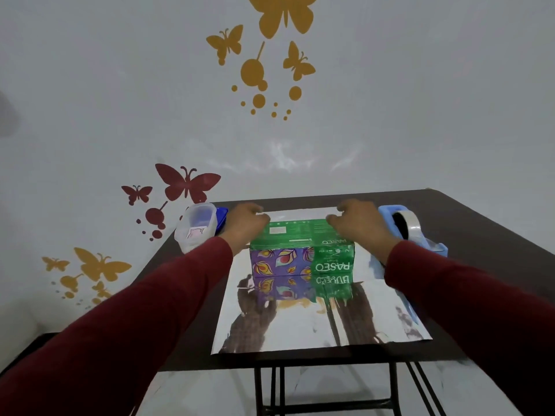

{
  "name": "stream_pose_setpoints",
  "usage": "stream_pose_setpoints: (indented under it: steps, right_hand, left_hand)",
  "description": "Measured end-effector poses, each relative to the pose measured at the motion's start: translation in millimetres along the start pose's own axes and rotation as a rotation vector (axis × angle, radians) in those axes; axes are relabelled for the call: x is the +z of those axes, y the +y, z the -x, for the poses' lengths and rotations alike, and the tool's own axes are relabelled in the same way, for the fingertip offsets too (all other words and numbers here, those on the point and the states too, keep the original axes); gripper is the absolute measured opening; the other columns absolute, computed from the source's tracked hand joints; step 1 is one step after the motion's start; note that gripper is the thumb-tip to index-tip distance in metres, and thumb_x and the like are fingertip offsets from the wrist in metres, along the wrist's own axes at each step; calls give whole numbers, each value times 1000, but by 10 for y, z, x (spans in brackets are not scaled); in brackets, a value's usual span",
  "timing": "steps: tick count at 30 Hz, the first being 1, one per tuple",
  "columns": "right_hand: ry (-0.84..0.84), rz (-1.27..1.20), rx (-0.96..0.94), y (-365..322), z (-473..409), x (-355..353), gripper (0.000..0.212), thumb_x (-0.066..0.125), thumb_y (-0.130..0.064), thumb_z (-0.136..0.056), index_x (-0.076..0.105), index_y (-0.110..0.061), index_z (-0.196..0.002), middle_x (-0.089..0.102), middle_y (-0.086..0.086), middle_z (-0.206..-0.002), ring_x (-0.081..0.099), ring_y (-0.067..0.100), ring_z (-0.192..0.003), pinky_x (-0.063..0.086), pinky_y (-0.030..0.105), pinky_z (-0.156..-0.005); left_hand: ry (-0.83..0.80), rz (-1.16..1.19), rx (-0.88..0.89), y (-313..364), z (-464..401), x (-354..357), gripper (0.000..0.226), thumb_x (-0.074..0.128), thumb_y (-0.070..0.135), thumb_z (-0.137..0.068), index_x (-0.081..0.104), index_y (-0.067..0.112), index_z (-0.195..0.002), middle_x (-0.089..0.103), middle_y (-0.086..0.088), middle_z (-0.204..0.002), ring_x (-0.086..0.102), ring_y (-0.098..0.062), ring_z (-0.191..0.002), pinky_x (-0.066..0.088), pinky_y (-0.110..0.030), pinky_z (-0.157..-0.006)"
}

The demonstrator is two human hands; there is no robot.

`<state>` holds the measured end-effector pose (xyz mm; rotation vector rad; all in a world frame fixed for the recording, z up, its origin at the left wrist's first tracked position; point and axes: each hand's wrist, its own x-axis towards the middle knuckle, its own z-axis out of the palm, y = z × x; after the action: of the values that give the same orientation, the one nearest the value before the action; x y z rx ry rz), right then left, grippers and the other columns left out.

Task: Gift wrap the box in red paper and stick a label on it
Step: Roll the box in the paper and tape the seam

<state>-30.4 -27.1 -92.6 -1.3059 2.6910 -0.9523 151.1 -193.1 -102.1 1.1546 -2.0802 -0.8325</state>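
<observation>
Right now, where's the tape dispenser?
In the head view, the blue tape dispenser stands on the table's right side, just beyond the right hand and beside the sheet of wrapping paper.

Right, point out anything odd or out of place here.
The wrapping paper under the box shows a mirror-like silver face, not red, reflecting the box. Both hands, left hand and right hand, pinch its far edge.

The light is dim and cool, soft and even, with no hard shadows. The wall (pixel 390 85) looks grey and has a pale patch of reflected light just above the table (pixel 480 223). The shiny sheet (pixel 300 322) mirrors the box (pixel 300 259) and the dark sleeves (pixel 135 319) like smeared streaks. The wide-angle lens bends the table edges and stretches the sleeves near the lower corners. The picture is slightly soft everywhere.
</observation>
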Motion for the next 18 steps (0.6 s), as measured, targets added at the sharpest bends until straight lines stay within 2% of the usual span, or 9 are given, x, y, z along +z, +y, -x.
stream_pose_setpoints:
  steps: [1, 3, 7, 10, 12, 14, 16, 18]
  right_hand:
    - [-7, -3, -49, -40, -113, -15, 28, 62, -35, -94, 75, -16, -110, 74, 8, -107, 69, 28, -105, 54, 32, -85]
    - [-63, 5, -121, -106, -354, -12, 17, 63, -27, -92, 78, -20, -95, 76, 5, -98, 70, 26, -99, 54, 28, -84]
    - [-197, 62, -191, -201, -853, 89, 19, 65, -20, -92, 79, -18, -104, 75, 3, -113, 67, 21, -108, 52, 27, -92]
    - [-306, 161, -203, -219, -1220, 267, 28, 67, -19, -94, 75, -15, -121, 70, 4, -128, 61, 23, -121, 50, 32, -104]
    - [-388, 293, -214, -231, -1451, 417, 36, 65, -20, -96, 68, -11, -131, 65, 6, -136, 57, 27, -126, 47, 37, -108]
    - [-462, 424, -220, -238, -1696, 574, 40, 60, -19, -100, 61, -8, -138, 60, 9, -141, 55, 30, -128, 48, 41, -108]
    - [-512, 497, -199, -232, -1907, 717, 45, 54, -17, -102, 54, -10, -146, 55, 8, -147, 54, 30, -129, 48, 41, -108]
    - [-540, 545, -167, -200, -2089, 859, 51, 55, -18, -99, 49, -14, -149, 53, 7, -150, 56, 30, -127, 47, 42, -109]
  left_hand:
    - [-4, -53, 45, 49, -81, -15, 18, 66, 20, -92, 74, 15, -106, 72, -8, -120, 67, -26, -107, 45, -23, -81]
    - [-30, -190, 114, 131, -286, -31, 20, 66, 22, -91, 77, 15, -106, 74, -2, -119, 65, -24, -112, 41, -21, -85]
    - [-201, -440, 203, 178, -788, 68, 24, 68, 26, -91, 75, 20, -113, 71, 0, -125, 62, -21, -119, 42, -23, -92]
    - [-327, -572, 226, 147, -1148, 223, 29, 66, 24, -95, 71, 15, -122, 67, -3, -131, 59, -24, -123, 47, -31, -102]
    - [-396, -688, 234, 94, -1372, 362, 27, 61, 24, -99, 69, 10, -121, 65, -8, -135, 58, -29, -125, 46, -34, -102]
    - [-449, -789, 237, 22, -1603, 503, 39, 56, 28, -101, 63, 9, -136, 59, -9, -144, 54, -29, -131, 43, -34, -105]
    - [-484, -809, 214, -56, -1797, 610, 50, 55, 31, -102, 50, 19, -151, 49, -4, -154, 47, -27, -139, 38, -35, -112]
    - [-510, -801, 215, -129, -1962, 693, 53, 55, 32, -102, 45, 24, -154, 47, -2, -156, 47, -27, -139, 37, -37, -113]
